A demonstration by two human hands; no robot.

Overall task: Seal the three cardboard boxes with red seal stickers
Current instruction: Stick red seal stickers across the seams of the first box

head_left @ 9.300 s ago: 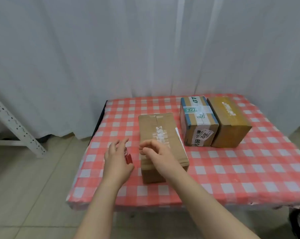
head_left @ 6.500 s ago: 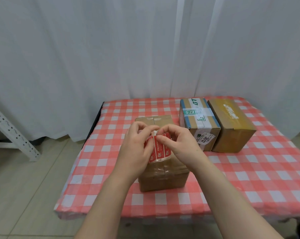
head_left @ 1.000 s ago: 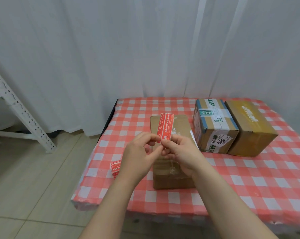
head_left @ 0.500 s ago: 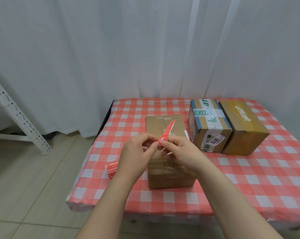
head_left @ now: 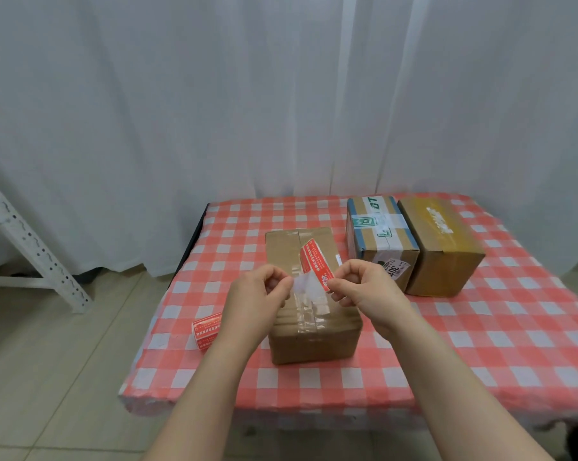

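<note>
Red seal sticker [head_left: 316,264], a narrow strip of red paper with white print, is held in the air just above the plain brown cardboard box [head_left: 314,347], which sits on the table [head_left: 480,344] nearest the person. The right hand [head_left: 367,287] pinches the strip's near end between thumb and forefinger in a narrow grip, so the strip stands up and leans away over the box top. The left hand [head_left: 257,297] has an equally narrow grip on a pale, translucent backing paper [head_left: 306,284] stretched between the two hands.

The hands are close but apart. They appear to be peeling the backing off, and the sticker is probably held by its tip to keep the glue side off the fingers.

The box lies lengthwise, its top seam running away from the person, with clear tape across the near part of the top. No red sticker lies on it yet.

Just to the left of this box lies a small roll of red stickers [head_left: 208,329], within easy reach for the next seals. To its right and farther back, two more cartons stand touching side by side: a brown cardboard box with blue and white tape [head_left: 380,234], and beyond it a yellowish-brown cardboard box [head_left: 444,251]. Neither shows a red seal.

A red and white checked cloth covers the table. Behind the box hangs a white curtain [head_left: 281,94], and far to its left stands a white perforated metal frame [head_left: 31,247].
</note>
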